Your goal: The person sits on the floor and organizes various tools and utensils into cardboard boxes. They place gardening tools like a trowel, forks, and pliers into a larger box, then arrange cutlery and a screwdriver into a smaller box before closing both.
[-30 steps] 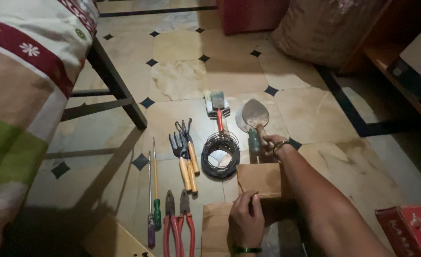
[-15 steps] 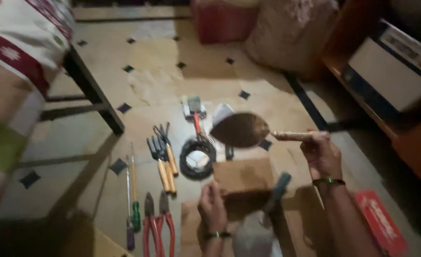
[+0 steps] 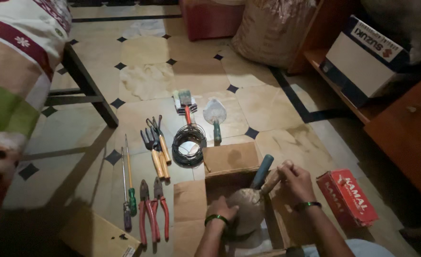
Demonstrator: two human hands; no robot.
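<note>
Trowel (image 3: 248,209) lowered into box (image 3: 229,159), beside wire coil (image 3: 189,143).

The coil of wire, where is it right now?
The coil of wire lies on the floor just beyond the open cardboard box, between the garden forks and the trowel.

Box (image 3: 229,159): matt brown cardboard, we note.
Trowel (image 3: 246,214) under our fingers: dull, rough metal blade, wooden handle.
Floor (image 3: 143,81): glossy stone tiles.
</note>
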